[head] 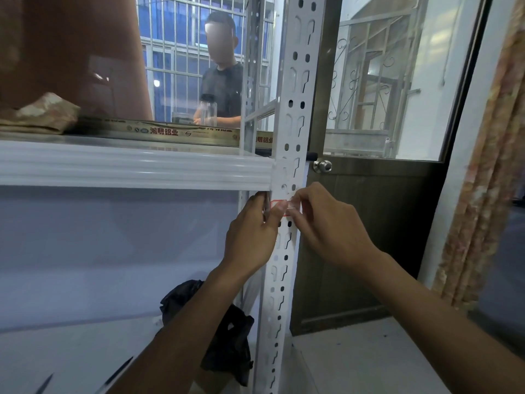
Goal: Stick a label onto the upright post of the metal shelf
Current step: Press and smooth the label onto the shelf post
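Label (276,205) on post (296,112), L hand (252,231) round post, R hand (326,223) pinch on it.

Only readable bit: 鸿明铝业, dark characters on the gold window-frame strip (160,131), with small round logos beside it; 铝业 showing again further right. Nothing legible on the red-bordered label (275,204).

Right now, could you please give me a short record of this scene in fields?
label: white, red border, on the post's front just below the beam
post: white, slotted, upright
beam: white, meets the post from the left
left hand: thumb on label, fingers round the post's edge
right hand: pinches label's right end
bag: black, low down, left of post
stage: label held against post, not yet let go
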